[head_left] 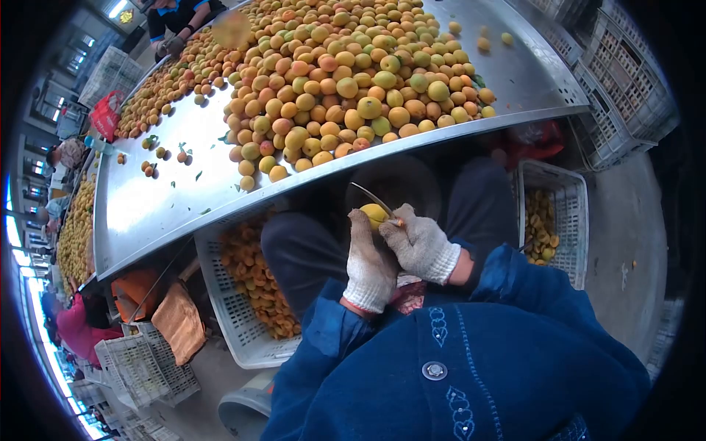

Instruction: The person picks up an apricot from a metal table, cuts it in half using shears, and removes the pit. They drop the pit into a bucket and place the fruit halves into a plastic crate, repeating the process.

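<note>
My left hand (368, 268), in a whitish work glove, is closed around a yellow-green apricot (374, 214) above my lap. Close beside it, my right hand (421, 246), gloved too, grips a small curved knife (373, 195) whose blade points up and to the left. The knife's handle end lies at the right side of the fruit. Beyond both hands, a large heap of apricots (331, 88) covers much of the metal table (147, 220).
White crates of apricot pieces stand at my left (243, 345) and right (581, 220). Stacked crates (625, 66) are at the upper right. Another person's gloved hands (170, 48) are at the table's far left side. A grey bucket (246, 408) stands below the left crate.
</note>
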Action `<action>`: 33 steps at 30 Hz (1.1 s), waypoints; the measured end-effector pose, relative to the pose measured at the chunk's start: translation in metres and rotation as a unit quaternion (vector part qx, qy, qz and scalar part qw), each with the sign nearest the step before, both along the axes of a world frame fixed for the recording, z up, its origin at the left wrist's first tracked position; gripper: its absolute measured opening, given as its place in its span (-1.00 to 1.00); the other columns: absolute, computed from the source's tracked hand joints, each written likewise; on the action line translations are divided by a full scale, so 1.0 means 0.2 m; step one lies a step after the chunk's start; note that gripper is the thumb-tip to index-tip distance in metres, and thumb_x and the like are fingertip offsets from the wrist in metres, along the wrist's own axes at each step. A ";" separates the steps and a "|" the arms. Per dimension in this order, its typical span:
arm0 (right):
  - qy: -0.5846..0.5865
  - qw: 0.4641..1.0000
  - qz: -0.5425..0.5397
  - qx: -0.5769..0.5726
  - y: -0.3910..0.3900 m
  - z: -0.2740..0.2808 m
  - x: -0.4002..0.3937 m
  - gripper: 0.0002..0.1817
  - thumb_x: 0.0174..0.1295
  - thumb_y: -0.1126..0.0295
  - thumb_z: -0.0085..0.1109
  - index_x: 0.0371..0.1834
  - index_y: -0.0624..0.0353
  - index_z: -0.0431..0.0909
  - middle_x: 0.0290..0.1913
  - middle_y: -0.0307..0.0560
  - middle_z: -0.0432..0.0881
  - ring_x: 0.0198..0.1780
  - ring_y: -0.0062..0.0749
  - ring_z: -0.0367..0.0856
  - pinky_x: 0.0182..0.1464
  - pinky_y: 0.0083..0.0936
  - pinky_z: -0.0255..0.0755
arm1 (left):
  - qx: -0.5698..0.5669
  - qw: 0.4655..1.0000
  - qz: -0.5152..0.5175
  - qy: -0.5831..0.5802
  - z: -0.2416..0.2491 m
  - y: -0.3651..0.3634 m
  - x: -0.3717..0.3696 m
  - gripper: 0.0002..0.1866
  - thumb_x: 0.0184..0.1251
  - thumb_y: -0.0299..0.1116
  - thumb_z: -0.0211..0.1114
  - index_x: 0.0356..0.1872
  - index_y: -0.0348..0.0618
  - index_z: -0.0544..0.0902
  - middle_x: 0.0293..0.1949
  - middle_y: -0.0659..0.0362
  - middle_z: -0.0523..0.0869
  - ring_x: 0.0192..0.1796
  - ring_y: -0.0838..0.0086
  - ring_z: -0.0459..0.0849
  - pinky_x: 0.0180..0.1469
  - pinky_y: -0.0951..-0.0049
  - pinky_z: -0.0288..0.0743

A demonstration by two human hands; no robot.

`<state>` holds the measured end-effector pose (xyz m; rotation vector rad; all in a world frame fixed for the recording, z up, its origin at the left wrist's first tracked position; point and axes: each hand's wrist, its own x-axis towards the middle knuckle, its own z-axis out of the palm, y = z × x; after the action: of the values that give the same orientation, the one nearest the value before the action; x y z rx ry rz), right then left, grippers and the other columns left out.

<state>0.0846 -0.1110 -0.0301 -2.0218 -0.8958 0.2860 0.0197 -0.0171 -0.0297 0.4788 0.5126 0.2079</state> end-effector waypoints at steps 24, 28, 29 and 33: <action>0.172 0.953 -0.129 0.214 0.01 0.03 0.09 -0.89 0.21 0.40 0.32 -0.35 0.21 0.63 -0.39 -0.17 0.65 -0.35 -0.52 0.62 -0.28 -0.56 0.48 | 0.426 0.904 -0.037 -0.032 -0.15 -0.04 0.01 -0.61 0.57 -0.30 -0.04 0.34 -0.09 0.36 0.05 0.14 0.60 0.08 0.49 0.55 0.18 0.50 0.42; 0.251 0.937 -0.116 0.215 -0.03 0.03 0.13 -0.89 0.24 0.42 0.32 -0.31 0.22 0.63 -0.43 -0.29 0.64 -0.41 -0.71 0.57 -0.35 -0.70 0.45 | 0.455 0.879 -0.143 -0.015 -0.01 -0.05 -0.03 -0.31 0.49 -0.10 0.12 0.49 -0.16 0.09 0.25 -0.03 0.48 0.29 0.27 0.48 0.32 0.43 0.28; 0.250 0.937 -0.110 0.219 -0.03 0.03 0.13 -0.89 0.24 0.42 0.32 -0.31 0.22 0.63 -0.43 -0.29 0.64 -0.41 -0.71 0.57 -0.35 -0.70 0.45 | 0.460 0.877 -0.137 -0.015 -0.01 -0.03 -0.04 -0.31 0.49 -0.10 0.12 0.49 -0.16 0.09 0.25 -0.03 0.48 0.29 0.27 0.48 0.32 0.43 0.28; 0.425 0.868 -0.122 0.227 -0.03 0.07 0.14 -0.87 0.23 0.39 0.31 -0.25 0.20 0.64 -0.39 -0.31 0.64 -0.38 -0.69 0.56 -0.36 -0.67 0.46 | 0.573 0.794 -0.193 0.051 0.05 0.00 -0.05 -0.33 0.50 -0.15 0.10 0.49 -0.18 0.09 0.18 -0.12 0.56 0.26 0.19 0.55 0.29 0.40 0.34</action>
<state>0.1122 -0.1161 -0.0159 -1.3231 -0.1160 0.6813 0.0107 -0.0166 -0.0190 1.7861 0.3290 0.0739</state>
